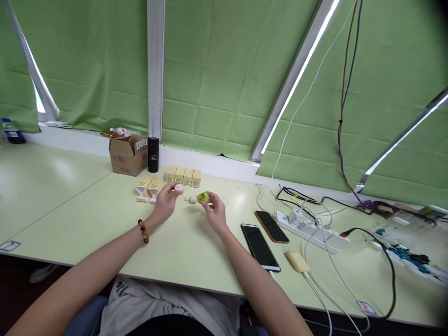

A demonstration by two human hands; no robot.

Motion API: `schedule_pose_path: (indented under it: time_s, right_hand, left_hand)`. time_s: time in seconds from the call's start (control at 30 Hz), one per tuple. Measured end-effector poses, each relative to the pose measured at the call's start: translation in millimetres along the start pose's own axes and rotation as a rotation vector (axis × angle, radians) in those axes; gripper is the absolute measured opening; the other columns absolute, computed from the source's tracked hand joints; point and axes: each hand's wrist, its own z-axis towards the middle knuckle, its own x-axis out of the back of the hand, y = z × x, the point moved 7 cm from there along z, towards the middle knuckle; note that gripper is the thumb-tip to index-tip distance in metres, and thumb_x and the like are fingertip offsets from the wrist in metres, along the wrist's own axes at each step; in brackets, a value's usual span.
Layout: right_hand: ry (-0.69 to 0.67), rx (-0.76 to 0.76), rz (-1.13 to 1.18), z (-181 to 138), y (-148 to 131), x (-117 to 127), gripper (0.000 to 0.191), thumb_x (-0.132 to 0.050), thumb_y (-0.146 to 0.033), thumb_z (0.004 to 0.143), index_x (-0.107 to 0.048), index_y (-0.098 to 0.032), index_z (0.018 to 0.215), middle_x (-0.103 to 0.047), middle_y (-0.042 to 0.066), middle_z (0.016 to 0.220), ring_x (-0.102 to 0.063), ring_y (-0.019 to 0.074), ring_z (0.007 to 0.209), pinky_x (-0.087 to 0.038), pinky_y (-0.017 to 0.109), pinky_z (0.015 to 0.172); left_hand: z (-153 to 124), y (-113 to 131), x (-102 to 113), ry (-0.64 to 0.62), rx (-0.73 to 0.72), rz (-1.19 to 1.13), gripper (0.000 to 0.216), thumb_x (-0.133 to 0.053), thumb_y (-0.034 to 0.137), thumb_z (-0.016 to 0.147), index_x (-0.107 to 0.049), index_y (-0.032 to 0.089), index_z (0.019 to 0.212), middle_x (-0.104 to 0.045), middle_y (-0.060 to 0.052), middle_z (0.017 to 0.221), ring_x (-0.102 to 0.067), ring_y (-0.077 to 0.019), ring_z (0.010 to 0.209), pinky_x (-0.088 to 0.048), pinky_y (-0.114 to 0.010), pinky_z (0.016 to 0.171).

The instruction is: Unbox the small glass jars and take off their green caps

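Observation:
My left hand (165, 204), wearing a beaded bracelet (143, 231), pinches a small round pinkish-white piece (178, 189) whose exact kind I cannot make out. A bit of yellow-green shows beneath its fingers. To the right, my right hand (216, 212) grips a thin, crumpled-looking yellow-green piece (202, 198) by its edge. Between the hands a small white cylindrical item (192, 199) sits on the table. Just beyond my left hand stand two opened small cartons (143, 188), with flaps toward me. Behind them is a row of several closed small yellow boxes (184, 176).
A cardboard box (128, 156) and a black bottle (153, 155) stand at the back. Two phones (261, 247) lie right of my right arm, near a yellow charger-like block (297, 261). A white power strip (311, 232) with tangled cables covers the table's right side.

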Motion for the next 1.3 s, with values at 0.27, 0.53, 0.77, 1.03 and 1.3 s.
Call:
schedule_pose_path:
  time_s: [0.27, 0.53, 0.77, 1.03, 1.3]
  right_hand:
    - [-0.034, -0.113, 0.04, -2.4, 24.6, -6.8, 0.052, -0.072, -0.051, 0.083, -0.065, -0.018, 0.122, -0.074, 0.014, 0.119, -0.067, 0.0243, 0.092, -0.052, 0.032, 0.066]
    - [-0.086, -0.082, -0.017, -8.6, 12.4, -15.0, 0.045, -0.072, -0.047, 0.084, -0.068, -0.019, 0.119, -0.076, 0.011, 0.112, -0.067, 0.0235, 0.091, -0.052, 0.03, 0.068]
    - [-0.109, -0.05, -0.03, -9.6, 12.4, -19.3, 0.043, -0.071, -0.046, 0.084, -0.069, -0.019, 0.118, -0.077, 0.011, 0.11, -0.067, 0.0212, 0.087, -0.051, 0.028, 0.064]
    - [-0.172, -0.034, -0.093, -13.7, 11.9, -27.2, 0.041, -0.071, -0.039, 0.084, -0.068, -0.021, 0.121, -0.077, 0.009, 0.113, -0.066, 0.0201, 0.086, -0.051, 0.029, 0.065]
    - [-0.464, 0.078, -0.184, -34.1, -7.4, -47.3, 0.035, -0.073, -0.03, 0.082, -0.07, -0.023, 0.116, -0.073, 0.005, 0.102, -0.064, 0.0188, 0.084, -0.05, 0.028, 0.066]
  left_hand:
    - [1.4, -21.3, -5.4, 0.076, 0.471, -0.715, 0.013, -0.063, 0.015, 0.098, -0.069, 0.01, 0.108, -0.077, -0.014, 0.104, -0.075, -0.0215, 0.102, -0.057, -0.047, 0.111]
    - [-0.5, -27.7, -2.2, 0.192, 0.539, -0.75, 0.015, -0.057, 0.013, 0.102, -0.071, 0.012, 0.095, -0.078, -0.011, 0.097, -0.076, -0.0172, 0.095, -0.063, -0.036, 0.101]
    - [3.4, -20.3, -2.9, 0.073, 0.425, -0.64, 0.031, -0.085, 0.032, 0.085, -0.072, 0.014, 0.106, -0.075, -0.009, 0.105, -0.073, -0.0177, 0.092, -0.061, -0.032, 0.084]
    - [1.0, 23.1, -5.4, -0.026, -0.047, 0.138, 0.035, -0.089, 0.032, 0.075, -0.077, 0.023, 0.107, -0.071, -0.009, 0.119, -0.066, -0.0245, 0.103, -0.055, -0.044, 0.097]
    - [19.3, 41.2, -33.8, -0.243, -0.272, 0.565, 0.028, -0.078, 0.033, 0.088, -0.074, 0.023, 0.114, -0.071, -0.009, 0.118, -0.061, -0.0303, 0.116, -0.048, -0.047, 0.105]
